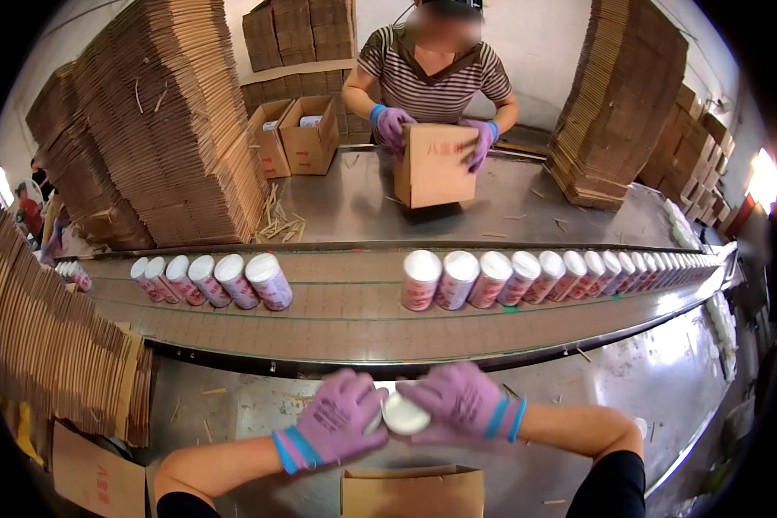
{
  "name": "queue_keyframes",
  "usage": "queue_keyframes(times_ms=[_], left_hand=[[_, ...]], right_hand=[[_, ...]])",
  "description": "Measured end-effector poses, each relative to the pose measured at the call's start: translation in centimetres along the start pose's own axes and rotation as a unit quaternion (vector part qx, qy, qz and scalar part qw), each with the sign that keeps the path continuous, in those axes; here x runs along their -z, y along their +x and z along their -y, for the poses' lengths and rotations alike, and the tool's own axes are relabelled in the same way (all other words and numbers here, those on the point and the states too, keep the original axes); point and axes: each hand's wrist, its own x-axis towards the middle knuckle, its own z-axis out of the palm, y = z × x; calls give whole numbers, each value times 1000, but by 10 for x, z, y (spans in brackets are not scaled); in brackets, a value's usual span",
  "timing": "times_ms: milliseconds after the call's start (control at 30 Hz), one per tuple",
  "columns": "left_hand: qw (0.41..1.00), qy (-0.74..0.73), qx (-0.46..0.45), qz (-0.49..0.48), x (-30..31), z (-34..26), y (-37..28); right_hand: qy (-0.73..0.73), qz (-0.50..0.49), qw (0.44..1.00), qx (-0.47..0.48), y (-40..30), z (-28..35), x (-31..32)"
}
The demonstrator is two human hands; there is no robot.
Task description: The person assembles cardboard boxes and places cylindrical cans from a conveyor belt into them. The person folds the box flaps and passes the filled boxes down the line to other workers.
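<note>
Both my hands wear purple gloves with blue cuffs and are over the steel table (285, 414) on my side of the conveyor. My right hand (460, 401) grips a white-lidded can (406, 414), its lid facing up at me. Close against it, my left hand (340, 411) curls around another can (373, 417), of which only a pale edge shows between the fingers. The gloves are slightly blurred. Just below the hands stands an open cardboard box (413, 495); its inside is mostly hidden.
Two groups of printed cans (212, 280) with white lids stand on the conveyor belt (343, 304). Across it, a co-worker in purple gloves holds a carton (441, 165). Tall stacks of flattened cardboard (168, 123) flank both tables. Cardboard scraps (281, 220) lie about.
</note>
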Motion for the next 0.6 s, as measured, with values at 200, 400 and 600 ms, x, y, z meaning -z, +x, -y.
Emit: queue_keyframes(times_ms=[200, 400, 600], left_hand=[[807, -338, 43, 482, -59, -13, -22], [945, -184, -115, 246, -46, 36, 30], [962, 221, 117, -107, 8, 124, 128]], right_hand=[[453, 449, 759, -127, -52, 26, -44], [223, 361, 905, -18, -5, -10, -45], [-210, -168, 959, -85, 127, -110, -22]])
